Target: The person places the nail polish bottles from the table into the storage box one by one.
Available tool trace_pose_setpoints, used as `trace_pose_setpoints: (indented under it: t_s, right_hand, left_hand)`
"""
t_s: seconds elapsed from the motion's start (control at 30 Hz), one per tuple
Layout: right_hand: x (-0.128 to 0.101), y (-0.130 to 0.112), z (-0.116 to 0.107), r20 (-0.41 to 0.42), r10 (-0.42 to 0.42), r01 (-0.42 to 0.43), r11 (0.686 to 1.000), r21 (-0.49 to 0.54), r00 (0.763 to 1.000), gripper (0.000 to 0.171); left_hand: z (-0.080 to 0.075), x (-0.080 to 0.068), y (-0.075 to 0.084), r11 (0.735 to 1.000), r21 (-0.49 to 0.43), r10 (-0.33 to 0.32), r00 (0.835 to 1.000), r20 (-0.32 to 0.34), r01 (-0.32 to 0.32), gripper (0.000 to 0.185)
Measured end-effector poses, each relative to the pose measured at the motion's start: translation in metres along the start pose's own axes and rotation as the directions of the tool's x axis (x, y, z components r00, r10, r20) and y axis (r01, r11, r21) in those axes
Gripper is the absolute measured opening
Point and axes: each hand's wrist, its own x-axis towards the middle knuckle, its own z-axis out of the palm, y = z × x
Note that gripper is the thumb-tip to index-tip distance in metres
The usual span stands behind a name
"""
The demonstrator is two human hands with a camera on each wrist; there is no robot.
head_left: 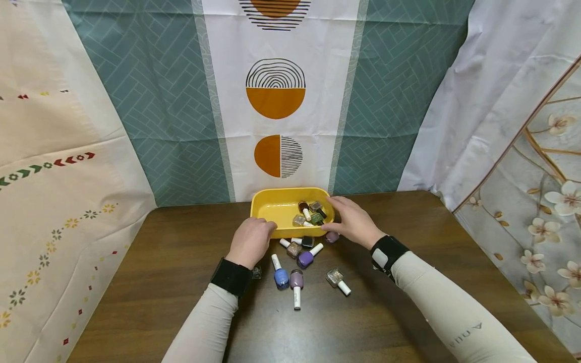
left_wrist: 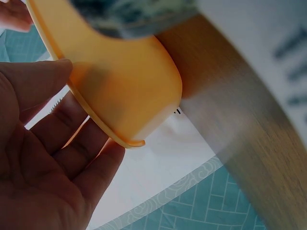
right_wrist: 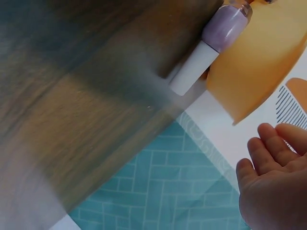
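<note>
Head view shows a yellow oval plastic tray (head_left: 277,207) at the far middle of the dark wooden surface (head_left: 390,312), right in front of a hanging cloth with orange half-circle prints (head_left: 275,101). Both hands are at the tray. The left hand (head_left: 251,241) is at its near left rim; the left wrist view shows the thumb and fingers (left_wrist: 96,163) spread around the rim, touching it. The right hand (head_left: 352,220) is at the tray's right end with fingers stretched out and relaxed; in the right wrist view its fingertips (right_wrist: 268,143) sit just beside the tray wall, and I cannot tell if they touch it. Inside the tray, towards its right side, lie a few small nail polish bottles (head_left: 311,213). More bottles lie on the surface just in front of the tray: a purple one with a white cap (head_left: 306,258), a blue one (head_left: 280,276), a mauve one (head_left: 296,282) and a glittery one with a white cap (head_left: 337,279). A lilac bottle (head_left: 332,236) lies against the tray's near right corner, under the right hand
</note>
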Motion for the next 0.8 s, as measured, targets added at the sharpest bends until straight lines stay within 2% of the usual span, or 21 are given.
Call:
trace_pose_setpoints:
  t_s: [0.33, 0.8]
  right_hand:
    - [-0.023, 0.009, -0.003, -0.030, -0.024, 0.025, 1.000, 0.016, 0.999, 0.091]
    - [-0.050, 0.027, 0.003, -0.028, -0.049, 0.048, 0.998, -0.046, 0.998, 0.088]
  left_hand:
    - [0.001, 0.001, -0.001, 1.000, 0.006, 0.012, 1.000, -0.005, -0.012, 0.006]
    - [0.001, 0.000, 0.000, 1.000, 0.010, 0.002, 1.000, -0.002, -0.002, 0.007]
